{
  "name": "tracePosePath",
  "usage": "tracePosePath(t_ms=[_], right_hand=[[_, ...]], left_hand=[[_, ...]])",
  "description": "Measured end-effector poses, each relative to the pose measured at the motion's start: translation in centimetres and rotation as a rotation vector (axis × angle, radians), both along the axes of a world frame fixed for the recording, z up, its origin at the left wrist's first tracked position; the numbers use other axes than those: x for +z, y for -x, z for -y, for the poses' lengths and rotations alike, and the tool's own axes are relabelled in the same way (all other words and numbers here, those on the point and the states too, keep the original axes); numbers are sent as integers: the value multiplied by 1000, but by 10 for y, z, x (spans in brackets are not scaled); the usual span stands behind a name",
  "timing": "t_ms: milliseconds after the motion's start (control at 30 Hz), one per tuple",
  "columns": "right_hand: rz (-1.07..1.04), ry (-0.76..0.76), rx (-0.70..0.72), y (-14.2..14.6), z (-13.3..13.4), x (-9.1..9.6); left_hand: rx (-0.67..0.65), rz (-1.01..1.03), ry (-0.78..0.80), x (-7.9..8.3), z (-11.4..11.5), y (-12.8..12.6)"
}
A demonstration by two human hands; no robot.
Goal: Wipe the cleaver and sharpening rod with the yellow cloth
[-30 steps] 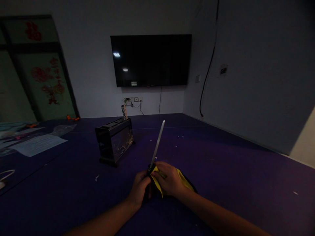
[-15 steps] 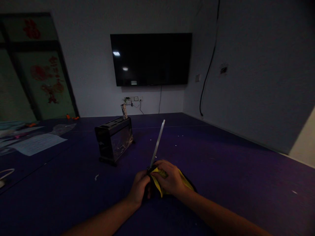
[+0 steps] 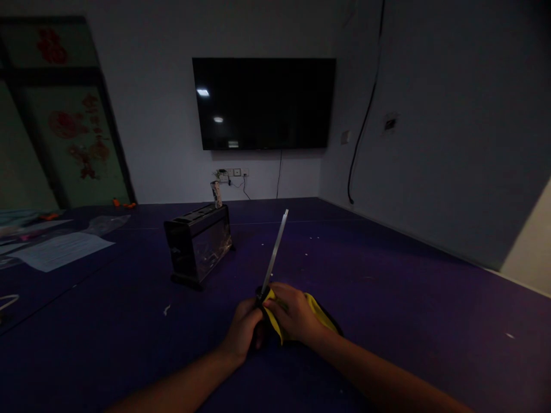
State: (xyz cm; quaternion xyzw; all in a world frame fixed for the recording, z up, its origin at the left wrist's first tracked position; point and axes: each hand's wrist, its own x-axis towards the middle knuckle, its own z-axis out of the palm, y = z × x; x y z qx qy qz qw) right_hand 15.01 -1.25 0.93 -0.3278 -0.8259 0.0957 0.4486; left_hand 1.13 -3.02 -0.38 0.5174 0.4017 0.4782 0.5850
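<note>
Only the view shifts noticeably since earlier. Left hand [image 3: 241,328] clamps the metal rod [image 3: 275,249] low, tip toward one o'clock; right hand [image 3: 295,312] pinches yellow cloth [image 3: 321,314] beside its base, apparently working it; next calls for steady holding.

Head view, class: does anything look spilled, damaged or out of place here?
Small white scraps lie scattered over the purple surface, looking like litter. On the right-hand wall, a black cable hangs with its lower end apparently free, and a dark wall opening looks uncovered, though dim light hides detail.
</note>
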Motion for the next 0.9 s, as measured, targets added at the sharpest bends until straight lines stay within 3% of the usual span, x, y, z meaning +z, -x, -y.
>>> tracePosePath(t_ms=[233, 433, 900], right_hand=[[-132, -81, -100, 2, 3, -2], [-175, -147, -100, 0, 0, -8], [40, 33, -35, 1, -1, -3]], left_hand=[[35, 18, 5, -2, 0, -1], [66, 19, 11, -1, 1, -2], [52, 26, 2, -3, -1, -1]])
